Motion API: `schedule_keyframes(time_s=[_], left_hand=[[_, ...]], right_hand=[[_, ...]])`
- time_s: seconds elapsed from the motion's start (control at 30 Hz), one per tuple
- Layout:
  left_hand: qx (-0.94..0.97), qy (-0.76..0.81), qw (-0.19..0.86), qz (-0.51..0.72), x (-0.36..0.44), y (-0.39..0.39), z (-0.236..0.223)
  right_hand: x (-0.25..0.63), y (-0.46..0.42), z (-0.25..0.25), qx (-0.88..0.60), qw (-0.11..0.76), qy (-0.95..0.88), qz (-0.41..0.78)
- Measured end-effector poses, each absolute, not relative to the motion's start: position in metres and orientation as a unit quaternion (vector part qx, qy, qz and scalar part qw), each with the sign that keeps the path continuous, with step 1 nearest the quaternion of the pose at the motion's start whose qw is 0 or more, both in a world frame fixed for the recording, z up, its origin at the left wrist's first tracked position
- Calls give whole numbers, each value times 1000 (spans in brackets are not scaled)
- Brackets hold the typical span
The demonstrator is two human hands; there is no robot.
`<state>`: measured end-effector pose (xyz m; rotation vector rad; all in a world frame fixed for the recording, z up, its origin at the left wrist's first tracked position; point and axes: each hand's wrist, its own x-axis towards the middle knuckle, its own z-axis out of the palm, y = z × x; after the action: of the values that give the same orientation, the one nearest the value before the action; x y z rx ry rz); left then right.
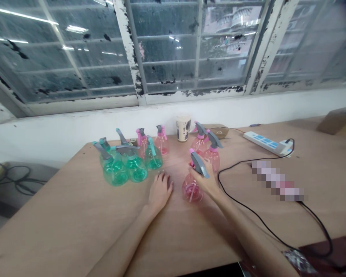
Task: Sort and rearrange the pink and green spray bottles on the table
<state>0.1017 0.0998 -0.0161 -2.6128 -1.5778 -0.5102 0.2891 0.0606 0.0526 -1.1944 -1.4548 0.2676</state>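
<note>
My right hand (206, 176) is wrapped round the neck of a clear pink spray bottle (192, 189) with a grey trigger head. That bottle looks upright, at or just above the table. My left hand (160, 188) lies palm down on the wood, holding nothing, its fingers stretched forward. Several green spray bottles (115, 173) stand in a cluster left of it, the closest being a green bottle with a teal trigger (153, 159). Two pink spray bottles (212, 156) stand just behind my right hand. More pink spray bottles (162, 144) are at the back, behind the green ones.
A patterned paper cup (183, 129) stands by the wall. On the right lie a white power strip (266, 144), a black cable (246, 207) and a blurred-out object (276, 181). A cardboard box (338, 120) sits at the far right. Barred windows (173, 46) rise behind the table (75, 215).
</note>
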Motion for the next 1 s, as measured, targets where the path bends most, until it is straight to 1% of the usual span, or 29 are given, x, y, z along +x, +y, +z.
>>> schedule_keyframes(time_s=[0.17,0.3,0.43,0.57,0.77,1.0], left_hand=[[-845,-507,29,-169,102,100,-17],[-844,-507,33,-173,102,100,-19],[-842,-507,35,-179,102,100,-20],[-843,-507,29,-179,103,98,-18],[-839,-516,22,-172,104,95,-17],[-836,-521,1,-173,104,92,-15]], right_hand=[[288,63,49,-519,580,-617,114],[286,67,44,-507,593,-615,112],[282,74,37,-504,604,-613,79],[278,86,30,-499,624,-595,90],[277,115,33,-505,629,-584,86],[286,168,34,-534,603,-592,21]])
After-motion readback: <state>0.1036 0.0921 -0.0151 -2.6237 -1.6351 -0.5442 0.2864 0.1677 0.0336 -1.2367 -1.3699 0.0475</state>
